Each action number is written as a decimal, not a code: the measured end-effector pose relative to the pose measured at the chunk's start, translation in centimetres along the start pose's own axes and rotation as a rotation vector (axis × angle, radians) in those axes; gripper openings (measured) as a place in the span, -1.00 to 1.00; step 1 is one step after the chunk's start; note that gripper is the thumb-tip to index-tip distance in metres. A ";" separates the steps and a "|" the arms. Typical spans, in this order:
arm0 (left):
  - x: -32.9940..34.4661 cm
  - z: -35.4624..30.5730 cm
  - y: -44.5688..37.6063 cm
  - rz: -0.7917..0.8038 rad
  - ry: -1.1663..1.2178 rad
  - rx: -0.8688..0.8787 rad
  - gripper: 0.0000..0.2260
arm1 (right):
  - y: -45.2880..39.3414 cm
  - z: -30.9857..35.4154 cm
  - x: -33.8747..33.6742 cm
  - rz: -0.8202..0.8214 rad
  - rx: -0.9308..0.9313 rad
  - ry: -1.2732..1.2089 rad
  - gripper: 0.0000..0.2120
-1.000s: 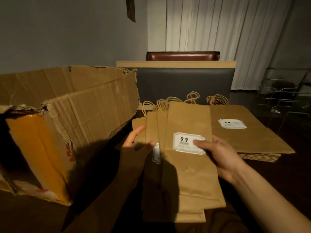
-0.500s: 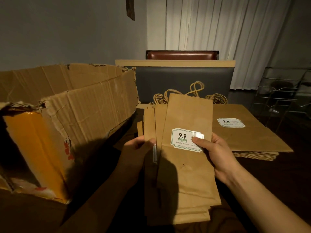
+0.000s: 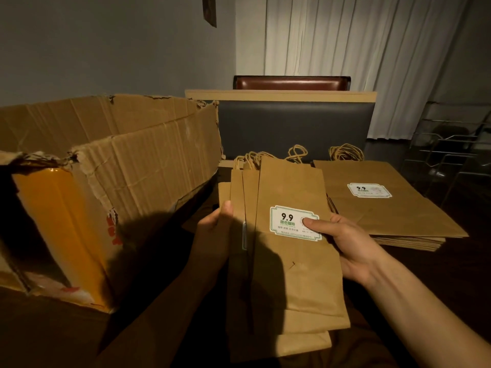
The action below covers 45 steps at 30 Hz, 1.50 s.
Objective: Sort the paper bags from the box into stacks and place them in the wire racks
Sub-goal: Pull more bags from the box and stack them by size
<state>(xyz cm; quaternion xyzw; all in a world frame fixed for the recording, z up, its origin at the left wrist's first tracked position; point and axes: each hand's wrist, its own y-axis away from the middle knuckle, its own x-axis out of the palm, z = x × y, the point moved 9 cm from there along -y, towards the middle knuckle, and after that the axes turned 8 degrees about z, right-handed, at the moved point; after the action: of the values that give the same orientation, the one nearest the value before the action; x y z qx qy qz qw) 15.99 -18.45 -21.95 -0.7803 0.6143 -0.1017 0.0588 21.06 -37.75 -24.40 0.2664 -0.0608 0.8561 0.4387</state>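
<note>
At lower centre, the left hand (image 3: 212, 235) and right hand (image 3: 348, 243) both grip a fanned bundle of narrow paper bags (image 3: 289, 274), thumbs curled on top. The step looks like squaring this bundle into a stack; next it needs aligning. Behind it at centre right, a finished stack (image 3: 393, 208) lies on the worktop (image 3: 451, 274). The box (image 3: 119, 168) sits left; the wire racks (image 3: 451, 150) stand at the far right.
</note>
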 end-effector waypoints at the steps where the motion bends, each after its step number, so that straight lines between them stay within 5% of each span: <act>1: 0.1 -0.2 0.0 0.009 0.007 0.012 -0.48 | 0.0 -0.1 -0.2 -0.006 0.019 -0.003 -0.62; 6: 0.0 0.1 -0.1 -0.001 -0.028 0.022 -0.53 | 0.2 -0.4 -0.3 -0.026 0.041 0.010 -0.60; 13: -1.2 0.7 -0.5 -0.084 -0.020 -0.039 -0.76 | 1.4 5.0 -3.2 -0.224 -0.297 -0.082 -0.70; 17: -1.4 1.2 -0.4 -0.088 0.014 -0.079 -0.80 | 2.9 5.8 -4.6 -0.253 -0.212 -0.171 -0.82; 22: -1.0 0.8 -0.2 -0.052 0.013 -0.072 -0.89 | 1.4 3.0 -1.5 -0.156 -0.119 0.064 -0.85; 26: -0.5 0.8 0.0 -0.020 0.039 -0.089 -0.78 | 0.4 -0.1 -0.3 -0.107 0.015 0.153 -0.76; 35: -0.7 -0.9 0.0 0.009 0.005 -0.015 -0.44 | 2.3 5.3 -4.3 -0.181 -0.243 -0.194 -0.63; 38: 0.0 -0.4 -0.1 0.048 0.122 -0.036 -0.34 | 1.9 4.7 -3.0 -0.156 -0.261 -0.122 -0.67; 45: 2.5 -2.0 1.3 0.184 -0.010 0.038 -0.76 | 0.5 1.7 1.2 -0.120 -0.248 0.201 -0.68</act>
<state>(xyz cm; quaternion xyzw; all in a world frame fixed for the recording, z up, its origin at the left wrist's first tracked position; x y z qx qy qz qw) 14.90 -21.11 -20.10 -0.7199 0.6809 -0.1037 0.0857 20.77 -37.80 -22.33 0.1266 -0.1059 0.8366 0.5224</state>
